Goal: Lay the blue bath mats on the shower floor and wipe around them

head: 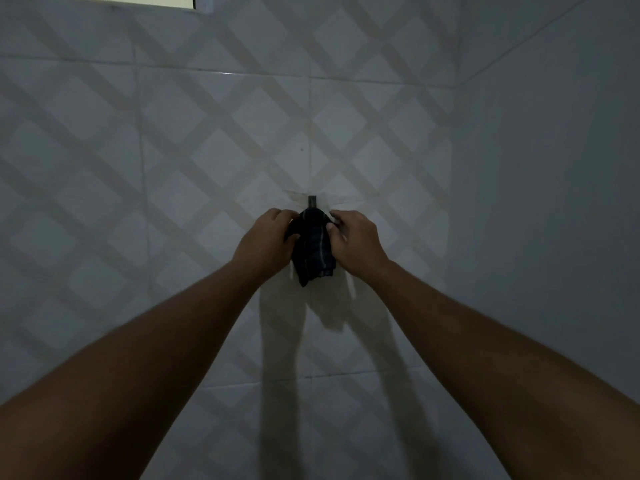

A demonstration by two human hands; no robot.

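A small dark cloth with thin pale stripes hangs bunched against the tiled wall, just below a dark wall hook. My left hand grips the cloth's left side and my right hand grips its right side, both arms stretched out towards the wall. The cloth's top is at the hook; whether it hangs on it I cannot tell. No blue bath mats and no shower floor are in view.
The tiled wall with a pale diamond pattern fills the view. A plain side wall meets it at a corner on the right. A lit window edge shows at the top left. The room is dim.
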